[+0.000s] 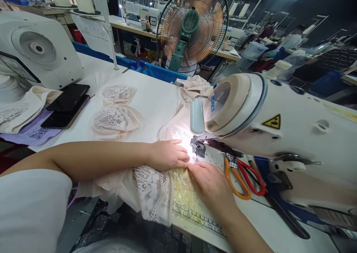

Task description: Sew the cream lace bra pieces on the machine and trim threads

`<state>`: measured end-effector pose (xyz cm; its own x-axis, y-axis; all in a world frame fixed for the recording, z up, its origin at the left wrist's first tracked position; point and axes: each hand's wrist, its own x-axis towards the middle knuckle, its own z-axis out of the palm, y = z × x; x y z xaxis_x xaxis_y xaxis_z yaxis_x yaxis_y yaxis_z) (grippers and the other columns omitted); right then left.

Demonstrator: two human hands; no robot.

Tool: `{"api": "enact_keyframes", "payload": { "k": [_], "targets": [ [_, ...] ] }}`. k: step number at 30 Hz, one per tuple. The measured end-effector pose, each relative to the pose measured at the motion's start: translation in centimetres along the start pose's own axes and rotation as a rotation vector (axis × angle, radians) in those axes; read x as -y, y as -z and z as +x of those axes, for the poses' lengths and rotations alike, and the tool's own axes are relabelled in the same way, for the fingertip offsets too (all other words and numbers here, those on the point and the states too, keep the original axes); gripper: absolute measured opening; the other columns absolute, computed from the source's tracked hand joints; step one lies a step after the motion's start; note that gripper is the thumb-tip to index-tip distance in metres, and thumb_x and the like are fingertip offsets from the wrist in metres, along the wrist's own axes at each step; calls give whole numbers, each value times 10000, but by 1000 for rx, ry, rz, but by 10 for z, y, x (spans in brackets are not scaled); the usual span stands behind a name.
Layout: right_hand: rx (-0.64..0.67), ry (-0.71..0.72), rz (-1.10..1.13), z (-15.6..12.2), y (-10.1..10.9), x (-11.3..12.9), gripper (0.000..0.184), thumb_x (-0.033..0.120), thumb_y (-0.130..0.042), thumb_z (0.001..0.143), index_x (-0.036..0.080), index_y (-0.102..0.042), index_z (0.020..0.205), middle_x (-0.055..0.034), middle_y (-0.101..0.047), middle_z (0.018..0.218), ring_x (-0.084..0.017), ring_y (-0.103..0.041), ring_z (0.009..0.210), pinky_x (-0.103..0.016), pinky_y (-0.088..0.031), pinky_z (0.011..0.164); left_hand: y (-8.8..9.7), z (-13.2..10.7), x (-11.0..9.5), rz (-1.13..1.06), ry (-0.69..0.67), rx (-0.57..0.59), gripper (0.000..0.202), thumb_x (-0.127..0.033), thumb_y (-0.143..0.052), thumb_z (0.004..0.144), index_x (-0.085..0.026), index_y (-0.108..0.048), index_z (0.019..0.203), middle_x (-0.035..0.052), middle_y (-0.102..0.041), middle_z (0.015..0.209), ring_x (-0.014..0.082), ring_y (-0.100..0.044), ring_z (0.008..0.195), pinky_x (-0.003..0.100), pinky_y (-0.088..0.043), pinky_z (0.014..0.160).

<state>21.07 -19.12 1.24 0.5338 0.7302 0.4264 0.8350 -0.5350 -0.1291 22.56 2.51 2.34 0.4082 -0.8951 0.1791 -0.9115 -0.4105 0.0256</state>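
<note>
Cream lace fabric (152,189) lies under the sewing machine's lit presser foot (195,145) and hangs over the table's front edge. My left hand (169,155) is on it just left of the foot, fingers bent together and gripping the cloth. Close in front of the foot, my right hand (209,182) pinches the fabric's edge between thumb and fingers. The fingertips of both hands almost meet. The sewing machine head (251,108) reaches in from the right. A ruler strip (199,219) with a yellowish, shiny covering shows beneath my hands.
Orange-handled scissors (237,178) and red-handled scissors (255,178) lie right of my right hand. Lace cups (117,117) rest on the table at left, near two stacked phones (67,104). More cream fabric (195,85) is piled behind the needle. A fan (192,29) stands beyond.
</note>
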Motion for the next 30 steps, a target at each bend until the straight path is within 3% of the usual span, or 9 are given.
{"api": "enact_keyframes", "payload": {
  "k": [5,12,20,26,30],
  "targets": [
    [18,-5,-51,1,-2,3,186,124,-485,856,154,-632,968,-27,-698,913,-192,-547,943,-290,-339,753,5,5,13,-32,17,96,309,-114,-468,832,-230,-611,1080,99,-609,1161,245,-494,1111,421,-317,902],
    [-12,17,-153,-1,-6,4,236,118,-466,850,112,-648,1000,-68,-698,1033,-235,-542,1009,-327,-351,784,4,8,34,-111,45,97,282,-134,-448,862,-257,-634,1035,83,-579,1216,229,-465,1138,374,-323,871],
    [-38,31,-101,0,-4,2,235,104,-486,832,101,-662,987,-72,-694,1053,-243,-545,1014,-338,-369,828,2,12,52,-82,65,33,249,-193,-420,876,-202,-645,981,81,-606,962,220,-512,905,337,-329,841],
    [-28,22,-78,0,-5,1,245,90,-487,816,112,-655,993,-60,-690,1061,-233,-541,1015,-338,-377,844,10,17,56,-433,389,1,177,-225,-486,839,-191,-619,950,53,-601,990,190,-515,945,295,-357,864],
    [-26,15,-80,-1,-6,2,247,93,-485,816,125,-650,997,-52,-688,1063,-225,-539,1023,-337,-381,852,12,18,57,-438,501,2,171,-223,-517,824,-193,-617,959,55,-606,1062,194,-511,987,309,-345,900]
  ]
}}
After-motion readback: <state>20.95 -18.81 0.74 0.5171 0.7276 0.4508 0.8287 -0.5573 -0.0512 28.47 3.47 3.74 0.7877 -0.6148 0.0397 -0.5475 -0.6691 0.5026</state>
